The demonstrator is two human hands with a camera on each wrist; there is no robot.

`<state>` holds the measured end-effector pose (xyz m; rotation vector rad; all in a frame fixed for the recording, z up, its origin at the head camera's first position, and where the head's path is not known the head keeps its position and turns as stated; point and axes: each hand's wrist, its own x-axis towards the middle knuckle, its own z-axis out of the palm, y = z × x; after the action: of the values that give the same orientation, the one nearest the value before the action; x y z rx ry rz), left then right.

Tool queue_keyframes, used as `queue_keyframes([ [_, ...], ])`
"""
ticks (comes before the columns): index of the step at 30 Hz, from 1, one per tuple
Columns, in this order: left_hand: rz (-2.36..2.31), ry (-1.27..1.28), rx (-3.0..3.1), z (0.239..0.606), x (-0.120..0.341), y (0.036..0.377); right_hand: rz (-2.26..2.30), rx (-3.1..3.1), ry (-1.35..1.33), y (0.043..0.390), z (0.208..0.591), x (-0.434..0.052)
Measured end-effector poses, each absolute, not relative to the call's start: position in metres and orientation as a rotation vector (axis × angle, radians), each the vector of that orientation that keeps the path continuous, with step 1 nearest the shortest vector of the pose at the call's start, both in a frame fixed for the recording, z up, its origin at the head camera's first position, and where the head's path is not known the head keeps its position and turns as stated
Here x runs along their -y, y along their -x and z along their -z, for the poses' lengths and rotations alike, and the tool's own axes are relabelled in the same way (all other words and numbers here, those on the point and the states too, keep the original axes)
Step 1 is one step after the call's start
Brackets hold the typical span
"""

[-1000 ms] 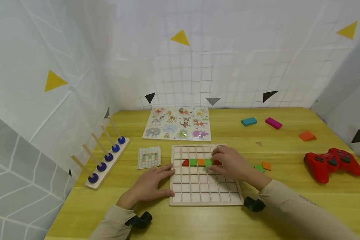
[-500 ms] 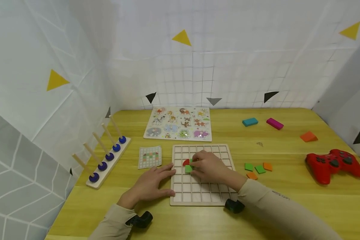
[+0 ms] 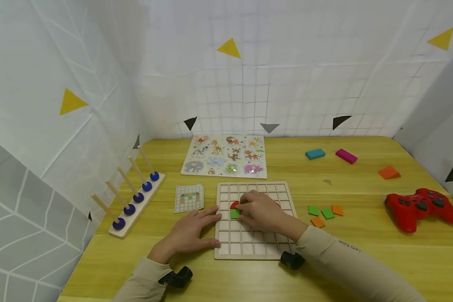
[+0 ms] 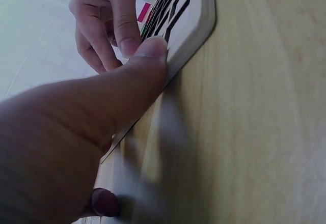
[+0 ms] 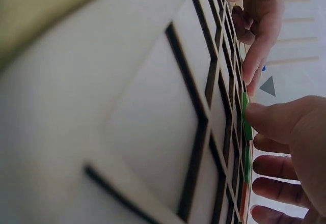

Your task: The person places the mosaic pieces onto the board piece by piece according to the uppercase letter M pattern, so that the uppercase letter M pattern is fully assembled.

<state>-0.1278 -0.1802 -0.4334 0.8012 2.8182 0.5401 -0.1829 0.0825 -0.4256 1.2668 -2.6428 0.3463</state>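
Note:
A wooden grid board (image 3: 235, 248) lies flat on the table. My left hand (image 3: 186, 233) rests at its left edge, thumb and fingertips touching the rim. Over the board, my right hand (image 3: 264, 213) pinches a green square tile (image 3: 234, 214) between thumb and finger, at a cell just below a red rounded tile (image 3: 234, 204). In the right wrist view the thumb (image 5: 260, 116) lies against this green tile (image 5: 247, 117). My right hand hides most of the tile row; a bit of red shows at its right end. Left of the board lies a pattern card (image 3: 188, 198).
Loose green and orange tiles (image 3: 327, 214) lie right of the board. A red game controller (image 3: 423, 207) and an orange block (image 3: 389, 172) are farther right. Teal (image 3: 315, 154) and magenta blocks (image 3: 346, 156), an animal puzzle (image 3: 224, 156) and a peg stand (image 3: 137, 207) stand around.
My right hand has moved left across the board, from the right end of the row to the left end, bringing the green tile down into the cell. My left hand stays put.

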Motion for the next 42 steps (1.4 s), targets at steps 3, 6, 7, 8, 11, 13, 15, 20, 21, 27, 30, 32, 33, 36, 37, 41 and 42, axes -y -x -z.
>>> queue_keyframes([
  [3, -0.548, -0.799, -2.816, 0.433, 0.18, 0.128, -0.394, 2.637, -1.256, 0.183, 0.426, -0.083],
  [6, -0.557, -0.801, -2.814, 0.433, 0.179, 0.128, -0.428, 2.635, -1.25, 0.183, 0.427, -0.083],
  [7, -0.558, -0.802, -2.814, 0.433, 0.179, 0.128, -0.431, 2.632, -1.249, 0.183, 0.428, -0.083],
  [8, -0.559, -0.802, -2.813, 0.434, 0.179, 0.128, -0.432, 2.631, -1.248, 0.183, 0.428, -0.084],
  [11, -0.559, -0.813, -2.812, 0.434, 0.178, 0.129, -0.44, 2.631, -1.236, 0.183, 0.43, -0.085],
  [13, -0.56, -0.824, -2.811, 0.435, 0.176, 0.13, -0.45, 2.627, -1.225, 0.183, 0.43, -0.087],
  [15, -0.555, -0.835, -2.81, 0.436, 0.175, 0.131, -0.463, 2.622, -1.219, 0.183, 0.43, -0.088],
  [20, -0.54, -0.844, -2.808, 0.436, 0.174, 0.133, -0.463, 2.639, -1.215, 0.182, 0.43, -0.088],
  [21, -0.539, -0.846, -2.808, 0.436, 0.174, 0.133, -0.459, 2.647, -1.213, 0.182, 0.429, -0.088],
  [27, -0.558, -0.844, -2.801, 0.434, 0.173, 0.132, -0.416, 2.62, -1.249, 0.18, 0.426, -0.091],
  [30, -0.56, -0.838, -2.798, 0.434, 0.173, 0.132, -0.454, 2.627, -1.203, 0.179, 0.418, -0.104],
  [32, -0.563, -0.84, -2.795, 0.435, 0.173, 0.132, -0.506, 2.656, -1.104, 0.18, 0.413, -0.122],
  [33, -0.564, -0.841, -2.792, 0.435, 0.173, 0.132, -0.541, 2.679, -1.034, 0.181, 0.412, -0.134],
  [36, -0.565, -0.846, -2.79, 0.436, 0.174, 0.132, -0.597, 2.741, -0.83, 0.184, 0.411, -0.184],
  [37, -0.567, -0.844, -2.791, 0.436, 0.175, 0.131, -0.599, 2.768, -0.766, 0.184, 0.411, -0.202],
  [41, -0.561, -0.824, -2.806, 0.437, 0.179, 0.129, -0.578, 2.86, -0.614, 0.181, 0.418, -0.266],
  [42, -0.566, -0.82, -2.808, 0.437, 0.18, 0.129, -0.571, 2.88, -0.593, 0.18, 0.421, -0.278],
])
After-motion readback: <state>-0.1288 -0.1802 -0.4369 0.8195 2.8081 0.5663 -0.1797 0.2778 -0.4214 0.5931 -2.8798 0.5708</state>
